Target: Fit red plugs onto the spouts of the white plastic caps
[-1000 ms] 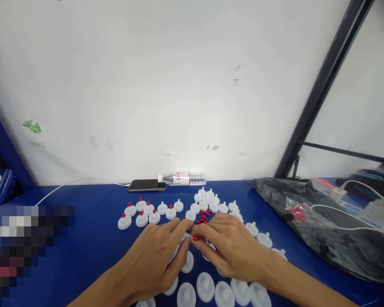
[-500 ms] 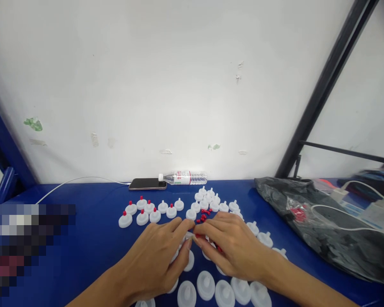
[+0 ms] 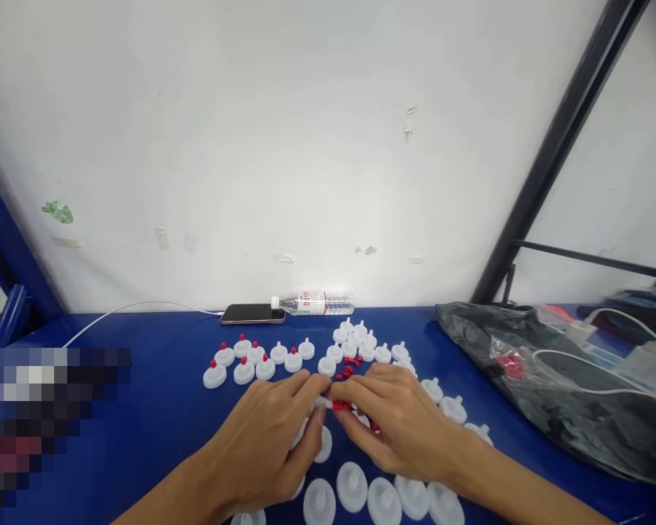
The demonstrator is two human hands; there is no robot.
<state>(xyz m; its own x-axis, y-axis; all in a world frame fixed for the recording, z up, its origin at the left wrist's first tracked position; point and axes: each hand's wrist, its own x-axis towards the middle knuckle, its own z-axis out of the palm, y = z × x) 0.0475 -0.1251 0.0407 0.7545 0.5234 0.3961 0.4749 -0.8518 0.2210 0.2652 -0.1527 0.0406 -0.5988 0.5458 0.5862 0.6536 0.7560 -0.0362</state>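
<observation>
Here, pinching a nozzle point(image 3: 322, 402) between left fingers point(image 3: 313, 432), a red cap point(image 3: 337, 405) between right fingers point(image 3: 353, 392), I'm apparently joining them, needing steady alignment.

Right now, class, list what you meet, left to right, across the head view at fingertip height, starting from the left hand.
Left hand, white nozzle, red tip, right hand, white spouted lid, dark plastic bag.

A small red cap point(image 3: 337, 405) touches a translucent white, sideways-pointing nozzle point(image 3: 322, 402).

The red print point(image 3: 307, 300) on the clear bottle point(image 3: 340, 303) is too small to read.
</observation>
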